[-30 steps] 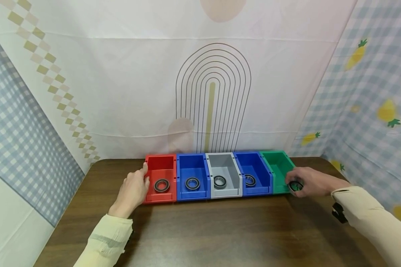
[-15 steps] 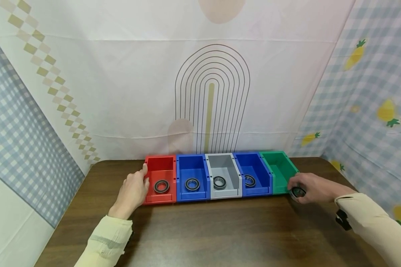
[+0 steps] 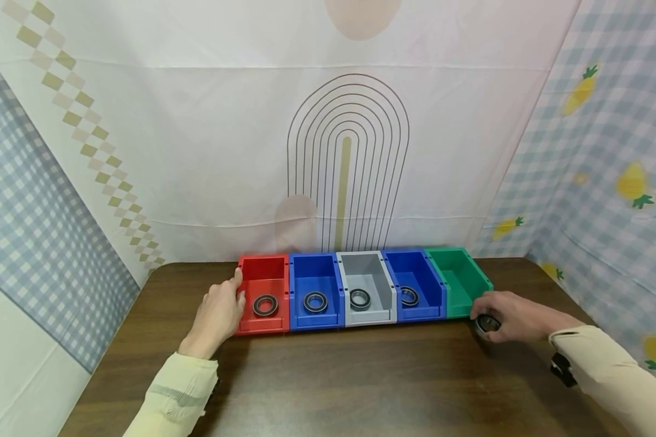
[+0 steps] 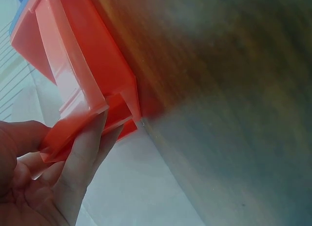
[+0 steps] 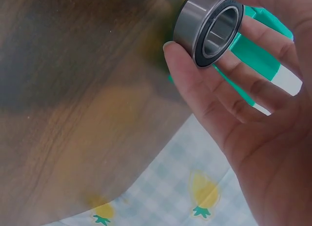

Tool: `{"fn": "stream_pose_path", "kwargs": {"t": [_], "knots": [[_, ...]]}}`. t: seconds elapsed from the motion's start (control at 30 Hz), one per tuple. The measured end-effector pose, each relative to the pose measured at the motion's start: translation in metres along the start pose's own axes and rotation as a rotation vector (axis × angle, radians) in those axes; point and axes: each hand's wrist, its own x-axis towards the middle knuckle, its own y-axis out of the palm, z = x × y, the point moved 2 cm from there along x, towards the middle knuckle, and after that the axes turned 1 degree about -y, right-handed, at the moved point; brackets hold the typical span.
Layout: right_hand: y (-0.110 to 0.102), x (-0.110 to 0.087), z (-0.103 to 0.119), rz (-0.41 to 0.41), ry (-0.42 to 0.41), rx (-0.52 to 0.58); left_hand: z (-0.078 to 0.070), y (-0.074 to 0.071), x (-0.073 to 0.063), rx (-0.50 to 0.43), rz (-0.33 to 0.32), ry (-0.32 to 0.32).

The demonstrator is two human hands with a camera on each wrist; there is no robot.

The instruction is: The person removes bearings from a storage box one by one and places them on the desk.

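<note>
My right hand [image 3: 511, 315] holds a ball bearing [image 5: 212, 28], a steel ring with a black seal, between thumb and fingers. It is just off the front right corner of the green bin [image 3: 459, 273], over the wooden table. At the other end of the row, my left hand [image 3: 215, 312] grips the side wall of the red bin [image 4: 73, 74], thumb on one face and fingers on the other. A bearing [image 3: 265, 305] lies in the red bin. Others lie in the left blue bin [image 3: 314, 264], the grey bin [image 3: 382, 276] and the right blue bin [image 3: 410, 267].
The bins stand side by side at the back of the brown wooden table [image 3: 328, 382], close to a printed cloth backdrop [image 3: 218, 152]. Checked cloth with pineapple prints [image 3: 607, 152] hangs on the right.
My right hand has drawn back from the green bin's front, slightly right and toward me, with the bearing still in its grip. The left hand stays in place.
</note>
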Motion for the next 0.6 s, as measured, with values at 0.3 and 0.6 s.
{"fn": "stream_pose_path", "kwargs": {"t": [0.3,0.6], "knots": [[0.006,0.002,0.003,-0.028,-0.019,-0.038,0.0,0.0,-0.002,-0.004,-0.013,0.009],[0.014,0.001,0.002,-0.014,-0.006,-0.006,0.001,0.001,-0.001,-0.004,-0.011,0.008]]}}
